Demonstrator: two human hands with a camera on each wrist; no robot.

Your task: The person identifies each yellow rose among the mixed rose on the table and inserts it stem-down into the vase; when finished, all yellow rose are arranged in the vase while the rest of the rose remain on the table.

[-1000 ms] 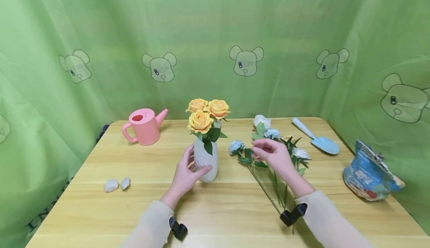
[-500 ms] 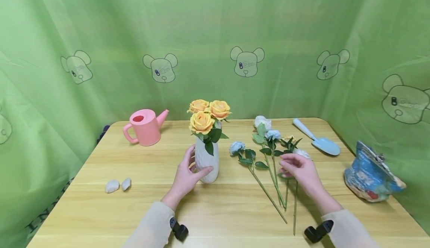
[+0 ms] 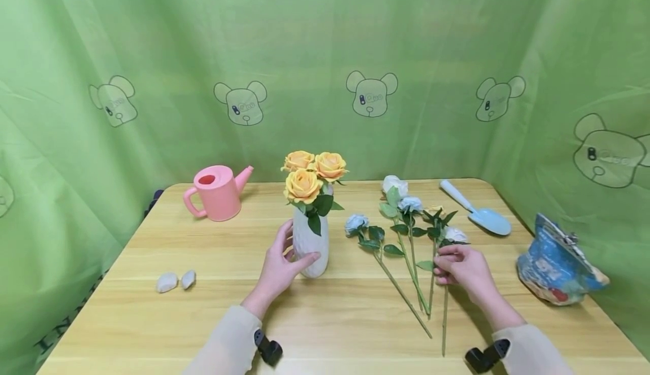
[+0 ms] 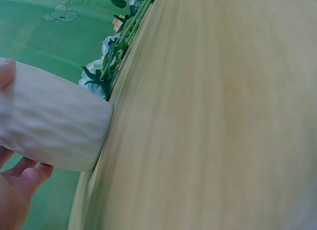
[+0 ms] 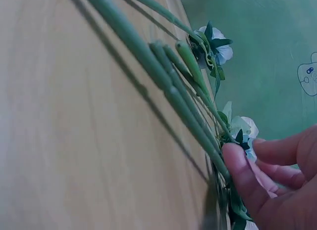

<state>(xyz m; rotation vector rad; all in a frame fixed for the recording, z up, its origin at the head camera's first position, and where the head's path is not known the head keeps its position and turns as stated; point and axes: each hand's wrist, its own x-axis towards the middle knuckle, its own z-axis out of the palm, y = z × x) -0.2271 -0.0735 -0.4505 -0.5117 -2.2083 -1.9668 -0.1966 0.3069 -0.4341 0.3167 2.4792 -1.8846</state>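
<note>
In the head view my left hand (image 3: 279, 268) grips a white textured vase (image 3: 311, 245), thumb in front and fingers at its left side. Several orange-yellow roses (image 3: 303, 185) stand in the vase. The left wrist view shows the lower vase (image 4: 54, 116) between thumb and fingers. To the right, my right hand (image 3: 466, 268) reaches over the stem (image 3: 444, 321) of a white rose (image 3: 454, 234). A gap shows between thumb and index finger in the right wrist view, with green stems (image 5: 148, 62) beside the thumb. Contact with the stem is unclear.
A blue rose (image 3: 357, 224), a second blue rose (image 3: 410, 204) and a white rose (image 3: 395, 185) lie right of the vase. Around them are a pink watering can (image 3: 219, 194), two pale stones (image 3: 167, 282), a light-blue trowel (image 3: 490, 220) and a blue printed bag (image 3: 556, 268).
My right hand has moved right and down, from above the blue roses to the white rose's stem. The left hand keeps hold of the vase, which stays in place.
</note>
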